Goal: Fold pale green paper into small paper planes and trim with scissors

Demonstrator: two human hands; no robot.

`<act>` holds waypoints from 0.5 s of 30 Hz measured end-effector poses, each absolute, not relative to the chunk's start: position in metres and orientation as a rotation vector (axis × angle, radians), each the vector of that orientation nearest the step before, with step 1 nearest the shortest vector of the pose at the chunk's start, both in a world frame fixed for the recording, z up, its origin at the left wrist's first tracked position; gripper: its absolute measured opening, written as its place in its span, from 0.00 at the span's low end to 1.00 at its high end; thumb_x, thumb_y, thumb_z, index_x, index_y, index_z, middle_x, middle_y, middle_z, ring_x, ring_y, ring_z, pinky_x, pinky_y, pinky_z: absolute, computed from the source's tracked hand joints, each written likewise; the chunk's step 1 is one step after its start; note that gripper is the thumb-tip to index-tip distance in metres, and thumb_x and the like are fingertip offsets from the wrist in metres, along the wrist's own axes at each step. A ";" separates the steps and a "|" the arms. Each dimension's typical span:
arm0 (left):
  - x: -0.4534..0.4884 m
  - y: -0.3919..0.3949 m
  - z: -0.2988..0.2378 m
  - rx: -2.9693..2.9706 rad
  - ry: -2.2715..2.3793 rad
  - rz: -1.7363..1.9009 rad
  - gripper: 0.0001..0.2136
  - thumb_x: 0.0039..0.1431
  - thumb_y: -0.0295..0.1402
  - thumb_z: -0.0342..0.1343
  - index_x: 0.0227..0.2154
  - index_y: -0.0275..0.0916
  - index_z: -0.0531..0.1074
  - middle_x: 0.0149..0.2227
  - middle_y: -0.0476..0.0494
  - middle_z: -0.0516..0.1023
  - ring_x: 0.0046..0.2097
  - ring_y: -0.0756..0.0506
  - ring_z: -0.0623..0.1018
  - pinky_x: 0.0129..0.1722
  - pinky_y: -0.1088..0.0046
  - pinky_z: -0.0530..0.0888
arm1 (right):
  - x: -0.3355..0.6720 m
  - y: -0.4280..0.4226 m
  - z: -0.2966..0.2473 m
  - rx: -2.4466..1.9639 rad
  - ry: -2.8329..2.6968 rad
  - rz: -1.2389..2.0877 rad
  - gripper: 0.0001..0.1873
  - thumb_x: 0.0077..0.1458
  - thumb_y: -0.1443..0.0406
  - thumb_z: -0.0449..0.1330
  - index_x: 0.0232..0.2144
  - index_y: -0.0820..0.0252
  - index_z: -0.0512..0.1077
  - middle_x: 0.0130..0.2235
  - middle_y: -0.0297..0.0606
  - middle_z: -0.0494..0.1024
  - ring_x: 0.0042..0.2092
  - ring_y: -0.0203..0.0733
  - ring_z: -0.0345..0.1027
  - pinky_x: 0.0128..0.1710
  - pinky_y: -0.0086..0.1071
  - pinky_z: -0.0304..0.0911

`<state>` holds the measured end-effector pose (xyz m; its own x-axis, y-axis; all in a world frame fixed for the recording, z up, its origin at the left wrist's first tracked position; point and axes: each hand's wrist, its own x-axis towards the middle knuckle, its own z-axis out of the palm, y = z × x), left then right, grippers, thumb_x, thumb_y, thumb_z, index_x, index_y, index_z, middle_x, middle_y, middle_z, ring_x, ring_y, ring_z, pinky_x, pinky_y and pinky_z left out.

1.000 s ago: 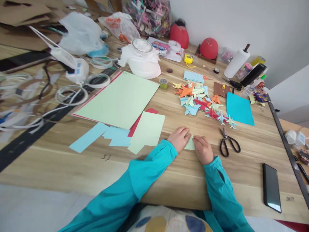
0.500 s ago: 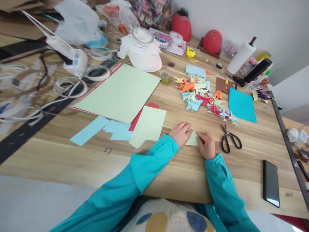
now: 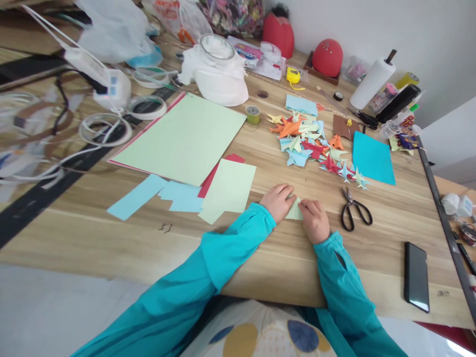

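Left hand [image 3: 277,202] and right hand [image 3: 314,220] press fingertips together onto a small pale-green folded paper [image 3: 295,211] on the table [image 3: 282,267]; light, thin, crease-prone; best pinched at edges.

Bright, diffuse daylight, even across the table [image 3: 282,277]; shadows faint and soft (see under the scissors [image 3: 355,212]). Centre sharp, green paper piece [image 3: 295,211] crisp; left edge smeared, tape rolls [image 3: 106,144] and cables [image 3: 44,171] blurred. Wide-angle bowing curves the table edges; pale glare on phone [image 3: 415,272] screen's near end.
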<state>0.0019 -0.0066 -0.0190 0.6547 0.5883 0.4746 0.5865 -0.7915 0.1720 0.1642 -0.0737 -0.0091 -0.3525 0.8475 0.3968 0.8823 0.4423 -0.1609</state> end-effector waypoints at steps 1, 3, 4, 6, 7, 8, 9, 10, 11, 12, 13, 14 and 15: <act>0.002 -0.006 -0.019 2.846 1.008 0.821 0.12 0.58 0.28 0.46 0.38 0.34 0.74 0.44 0.34 0.72 0.49 0.42 0.69 0.48 0.59 0.70 | 0.165 -0.074 -0.010 -1.450 -2.285 -0.107 0.18 0.54 0.77 0.47 0.41 0.63 0.72 0.42 0.44 0.73 0.39 0.44 0.60 0.39 0.37 0.63; 0.002 -0.006 -0.020 2.836 1.000 0.816 0.12 0.57 0.28 0.46 0.38 0.34 0.74 0.45 0.34 0.72 0.49 0.41 0.69 0.48 0.59 0.69 | 0.165 -0.074 -0.011 -1.451 -2.282 -0.094 0.19 0.53 0.77 0.46 0.42 0.63 0.72 0.43 0.44 0.73 0.40 0.45 0.60 0.40 0.38 0.63; 0.002 -0.006 -0.020 2.835 0.998 0.811 0.11 0.57 0.28 0.46 0.38 0.34 0.74 0.45 0.34 0.72 0.49 0.41 0.69 0.48 0.59 0.69 | 0.165 -0.075 -0.011 -1.456 -2.271 -0.088 0.20 0.53 0.77 0.46 0.42 0.63 0.72 0.44 0.44 0.73 0.40 0.45 0.60 0.40 0.39 0.63; 0.002 -0.005 -0.021 2.837 0.998 0.803 0.11 0.57 0.28 0.46 0.38 0.34 0.73 0.45 0.34 0.72 0.49 0.42 0.69 0.48 0.59 0.69 | 0.165 -0.075 -0.011 -1.469 -2.240 -0.079 0.20 0.53 0.77 0.46 0.43 0.63 0.71 0.43 0.45 0.74 0.40 0.45 0.61 0.40 0.39 0.64; 0.002 -0.005 -0.021 2.836 0.999 0.804 0.11 0.58 0.28 0.46 0.38 0.34 0.73 0.45 0.34 0.72 0.49 0.42 0.69 0.48 0.59 0.69 | 0.164 -0.075 -0.011 -1.479 -2.223 -0.077 0.20 0.54 0.77 0.46 0.44 0.63 0.71 0.42 0.45 0.74 0.40 0.45 0.61 0.40 0.39 0.64; 0.002 -0.005 -0.021 2.831 1.004 0.808 0.11 0.58 0.28 0.46 0.37 0.34 0.73 0.45 0.34 0.72 0.49 0.42 0.69 0.48 0.59 0.69 | 0.164 -0.074 -0.010 -1.492 -2.205 -0.077 0.19 0.54 0.76 0.46 0.44 0.64 0.70 0.42 0.45 0.74 0.40 0.45 0.62 0.40 0.39 0.64; 0.003 -0.005 -0.021 2.823 1.011 0.816 0.11 0.58 0.28 0.46 0.37 0.34 0.73 0.44 0.34 0.72 0.48 0.42 0.69 0.48 0.59 0.69 | 0.163 -0.073 -0.009 -1.504 -2.187 -0.078 0.19 0.54 0.75 0.47 0.45 0.64 0.70 0.41 0.46 0.74 0.40 0.45 0.62 0.41 0.39 0.63; 0.003 -0.006 -0.021 2.817 1.018 0.825 0.11 0.59 0.29 0.46 0.37 0.34 0.73 0.44 0.35 0.72 0.48 0.42 0.69 0.48 0.59 0.69 | 0.163 -0.073 -0.008 -1.514 -2.173 -0.076 0.18 0.55 0.74 0.47 0.46 0.64 0.70 0.41 0.46 0.74 0.40 0.45 0.63 0.41 0.39 0.63; 0.003 -0.006 -0.021 2.813 1.028 0.833 0.12 0.59 0.29 0.45 0.37 0.33 0.73 0.44 0.35 0.73 0.48 0.42 0.69 0.48 0.60 0.69 | 0.163 -0.072 -0.007 -1.525 -2.160 -0.071 0.18 0.55 0.74 0.48 0.46 0.64 0.70 0.40 0.45 0.75 0.40 0.45 0.63 0.42 0.39 0.63; 0.003 -0.006 -0.021 2.815 1.036 0.837 0.12 0.59 0.30 0.45 0.37 0.33 0.73 0.44 0.35 0.73 0.48 0.42 0.69 0.48 0.60 0.70 | 0.163 -0.070 -0.007 -1.537 -2.142 -0.062 0.17 0.55 0.73 0.48 0.45 0.63 0.70 0.40 0.45 0.75 0.40 0.45 0.64 0.42 0.38 0.63; 0.004 -0.006 -0.021 2.823 1.042 0.839 0.12 0.59 0.30 0.45 0.37 0.34 0.73 0.44 0.35 0.73 0.48 0.42 0.69 0.47 0.60 0.70 | 0.163 -0.069 -0.006 -1.555 -2.111 -0.048 0.16 0.56 0.73 0.49 0.45 0.62 0.70 0.39 0.44 0.75 0.40 0.44 0.64 0.42 0.38 0.63; 0.004 -0.007 -0.021 2.836 1.048 0.838 0.12 0.59 0.30 0.45 0.37 0.34 0.73 0.44 0.36 0.73 0.48 0.42 0.69 0.47 0.60 0.70 | 0.163 -0.068 -0.007 -1.580 -2.067 -0.027 0.16 0.56 0.72 0.49 0.44 0.62 0.71 0.38 0.44 0.75 0.39 0.44 0.65 0.41 0.37 0.63; 0.004 -0.007 -0.021 2.849 1.056 0.838 0.12 0.59 0.30 0.45 0.37 0.34 0.73 0.44 0.37 0.73 0.48 0.42 0.69 0.47 0.60 0.70 | 0.164 -0.067 -0.007 -1.607 -2.014 0.000 0.15 0.56 0.71 0.50 0.43 0.62 0.71 0.38 0.44 0.74 0.39 0.44 0.65 0.41 0.36 0.64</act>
